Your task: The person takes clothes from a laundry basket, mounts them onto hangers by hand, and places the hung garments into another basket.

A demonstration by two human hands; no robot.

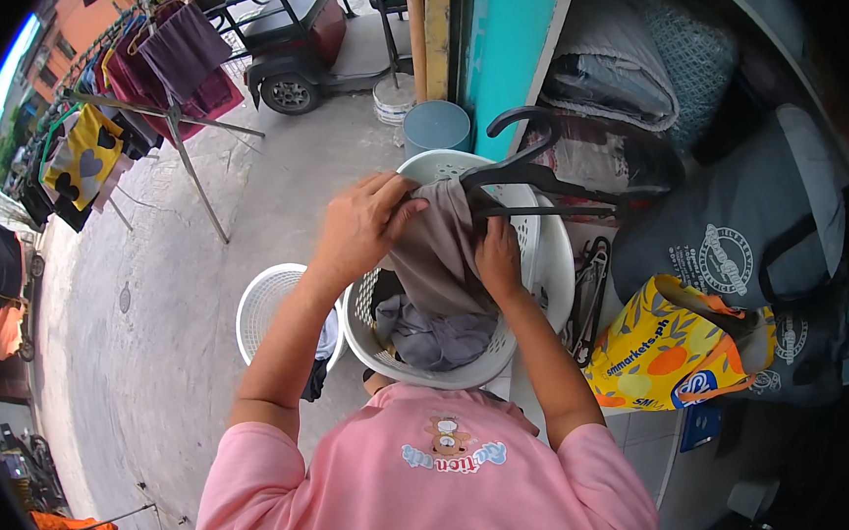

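A grey-brown garment (438, 249) hangs between my two hands, partly over a black hanger (526, 174). My left hand (367, 220) pinches the cloth at its upper left edge. Lower on the right, my right hand (499, 258) is closed on the cloth beside the hanger's lower bar. The hanger's hook points up and to the right. Below the garment, a white laundry basket (422, 375) holds crumpled grey clothes (439, 331). Another white perforated basket (437, 164) stands just behind, partly hidden by the garment and my hands.
A smaller white basket (267, 286) stands at the left. Clothes hang on a metal rack (186, 168) at the upper left. To the right are a yellow shopping bag (637, 349), a large grey bag (727, 219) and shelves with packed bedding (618, 74). A grey bucket (437, 128) stands beyond.
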